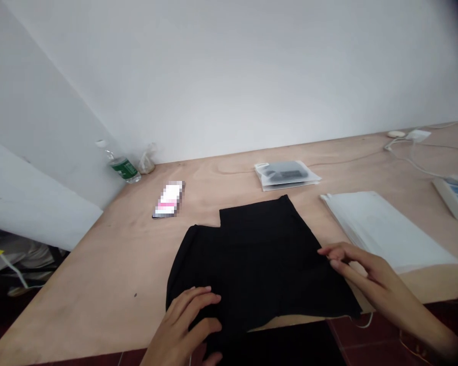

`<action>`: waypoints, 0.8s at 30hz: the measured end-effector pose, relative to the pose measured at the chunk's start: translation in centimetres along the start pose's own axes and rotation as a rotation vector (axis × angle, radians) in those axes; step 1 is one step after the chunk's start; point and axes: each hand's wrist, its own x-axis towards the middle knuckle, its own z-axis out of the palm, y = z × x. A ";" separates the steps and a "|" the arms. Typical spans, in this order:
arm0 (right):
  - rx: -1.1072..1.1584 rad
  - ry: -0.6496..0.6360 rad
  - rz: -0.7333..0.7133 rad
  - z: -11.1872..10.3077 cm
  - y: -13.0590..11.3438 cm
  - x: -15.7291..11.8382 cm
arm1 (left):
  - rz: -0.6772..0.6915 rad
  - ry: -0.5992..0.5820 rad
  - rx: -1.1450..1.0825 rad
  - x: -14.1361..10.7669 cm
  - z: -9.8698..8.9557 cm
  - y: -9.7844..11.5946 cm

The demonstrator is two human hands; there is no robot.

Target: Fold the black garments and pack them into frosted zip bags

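Note:
A piece of black cloth (248, 259) lies spread out near the table's front edge, with a step-shaped notch in its far left side. My left hand (193, 323) rests on the cloth's near left part, fingers apart. At the cloth's right edge, my right hand (351, 262) pinches the fabric between thumb and fingers. The lower left part of the cloth is partly covered by my left hand.
Right of the cloth lies a stack of white sheets or bags (389, 229). Behind are a clear packet (288, 175), a phone (169, 199), a bottle (124, 168) and a small plastic bag (147, 161). A white device (454, 198) and cables sit far right.

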 end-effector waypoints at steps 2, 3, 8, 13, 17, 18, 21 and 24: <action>0.020 0.051 0.099 1.0 -0.5 1.3 | -0.016 0.017 -0.003 0.1 0.1 0.1; 0.002 0.066 0.137 1.4 -0.6 1.9 | -0.029 0.017 -0.011 0.2 0.0 0.2; -0.222 0.155 0.148 3.4 -0.6 3.4 | -0.112 0.038 -0.076 0.6 -0.5 0.7; -0.415 0.224 0.089 4.5 0.1 3.9 | -0.109 0.068 -0.051 0.9 -0.4 0.5; -0.518 0.229 0.054 5.0 0.6 4.0 | -0.130 0.109 -0.014 1.2 -0.8 -0.3; -0.529 0.230 0.051 5.1 0.7 4.0 | -0.118 0.106 -0.009 1.2 -0.9 -0.5; -0.545 0.231 0.052 5.1 0.7 4.0 | -0.081 0.053 -0.008 1.3 -1.0 -0.9; -0.543 0.232 0.047 5.2 0.7 4.0 | -0.075 -0.004 0.024 1.3 -0.8 -1.0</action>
